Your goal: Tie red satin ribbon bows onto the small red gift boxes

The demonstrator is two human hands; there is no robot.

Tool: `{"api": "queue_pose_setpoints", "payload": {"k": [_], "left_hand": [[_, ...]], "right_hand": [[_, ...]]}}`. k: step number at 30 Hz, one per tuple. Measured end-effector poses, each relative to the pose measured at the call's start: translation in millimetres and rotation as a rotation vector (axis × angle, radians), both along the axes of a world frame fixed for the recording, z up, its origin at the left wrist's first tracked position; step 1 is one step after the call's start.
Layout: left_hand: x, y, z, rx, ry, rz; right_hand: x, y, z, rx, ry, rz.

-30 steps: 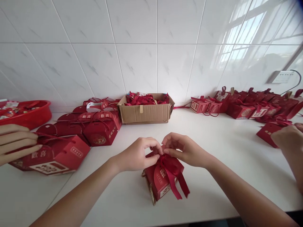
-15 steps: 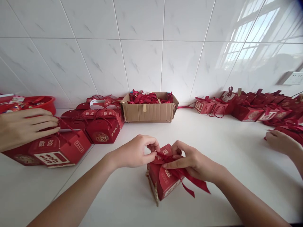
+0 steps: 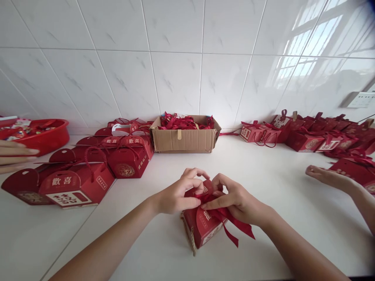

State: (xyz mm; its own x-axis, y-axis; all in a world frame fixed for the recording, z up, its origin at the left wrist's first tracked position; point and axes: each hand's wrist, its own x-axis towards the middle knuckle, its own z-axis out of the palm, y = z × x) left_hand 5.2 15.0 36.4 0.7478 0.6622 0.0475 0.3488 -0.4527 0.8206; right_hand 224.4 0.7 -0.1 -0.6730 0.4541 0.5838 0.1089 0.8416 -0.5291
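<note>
A small red gift box [image 3: 195, 226] with gold and white lettering stands on the white table in front of me, a twisted tan cord hanging at its near left side. Red ribbon [image 3: 236, 225] lies across its top, two tails trailing to the right. My left hand [image 3: 178, 193] pinches the ribbon at the top of the box between thumb and fingers. On the right of the box top, my right hand [image 3: 238, 201] grips the ribbon, its thumb pressed near the middle. The fingers partly hide the ribbon's crossing.
A cardboard box [image 3: 184, 141] of red ribbons stands against the tiled wall. Red gift boxes [image 3: 77, 183] cluster at left, beside a red basin [image 3: 54, 142]. More red boxes [image 3: 304, 140] line the right. Another person's hands show at the left edge [image 3: 17, 154] and right [image 3: 328, 175].
My left hand has moved slightly right and down, closer to my right hand. The other hand at left has drawn back from the boxes; the one at right has reached inward, fingers extended.
</note>
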Motion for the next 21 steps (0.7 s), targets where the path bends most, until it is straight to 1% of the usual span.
{"api": "queue_pose_setpoints", "payload": {"k": [3, 5, 10, 14, 17, 21], "left_hand": [[-0.7, -0.9, -0.2, 0.010, -0.010, -0.016], [-2.6, -0.1, -0.7, 0.019, -0.019, 0.019], [-4.3, 0.0, -2.9, -0.043, -0.063, 0.069], [-1.3, -4.3, 0.2, -0.026, -0.055, 0.092], [0.4, -6.9, 1.5, -0.043, -0.089, 0.127], [2.3, -8.0, -4.3, -0.033, -0.099, 0.193]], "right_hand": [[0.5, 0.4, -2.0, -0.012, 0.003, -0.001], [0.8, 0.0, -1.9, -0.024, -0.008, -0.004], [0.7, -1.2, 0.8, -0.030, -0.027, -0.019], [1.1, -0.3, -0.2, -0.041, -0.048, -0.018], [1.1, 0.1, -1.7, -0.039, -0.040, -0.010], [0.9, -0.9, -2.3, -0.023, -0.051, -0.012]]}}
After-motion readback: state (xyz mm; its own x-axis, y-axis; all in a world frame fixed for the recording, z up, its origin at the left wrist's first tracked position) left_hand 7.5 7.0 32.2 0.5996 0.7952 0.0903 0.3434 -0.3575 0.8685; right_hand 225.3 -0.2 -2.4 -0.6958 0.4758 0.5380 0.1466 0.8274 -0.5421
